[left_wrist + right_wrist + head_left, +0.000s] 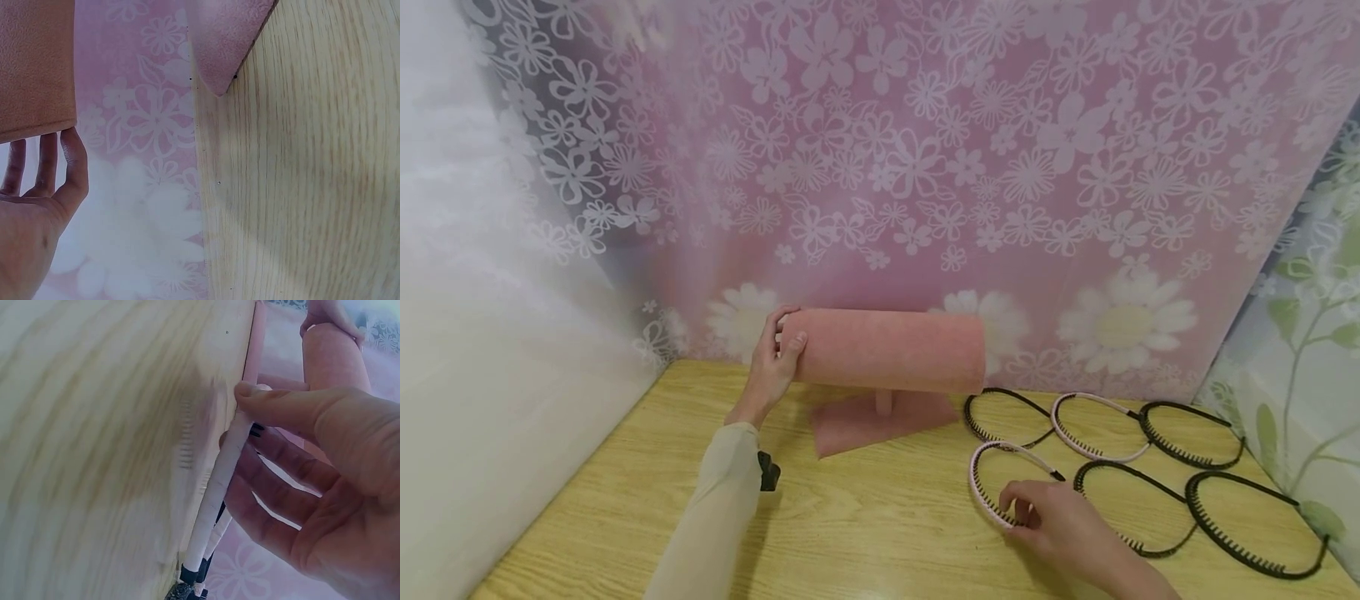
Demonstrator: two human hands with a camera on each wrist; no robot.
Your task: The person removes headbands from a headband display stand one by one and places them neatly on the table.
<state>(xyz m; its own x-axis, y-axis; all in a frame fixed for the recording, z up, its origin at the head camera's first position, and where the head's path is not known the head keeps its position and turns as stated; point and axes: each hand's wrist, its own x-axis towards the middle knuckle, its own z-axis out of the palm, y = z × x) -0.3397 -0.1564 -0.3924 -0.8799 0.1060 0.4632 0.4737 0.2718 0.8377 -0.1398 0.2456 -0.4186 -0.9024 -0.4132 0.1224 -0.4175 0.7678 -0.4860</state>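
A pink, cloth-covered display stand (887,350) has a thick horizontal roll on a short post above a flat base (880,427). My left hand (771,358) grips the roll's left end, the thumb on its front; in the left wrist view several fingers (75,162) press against the end's edge. My right hand (1063,525) pinches the near side of a pale pink toothed headband (976,483). In the right wrist view the thumb lies on the pale headband (215,487), with the fingers behind it.
Beside and behind the right hand lie several more toothed headbands: a black one (1206,521) at far right, another pale pink one (1078,442), and other dark ones. The wooden tabletop (865,525) meets a flowered pink backdrop (880,192) behind the stand.
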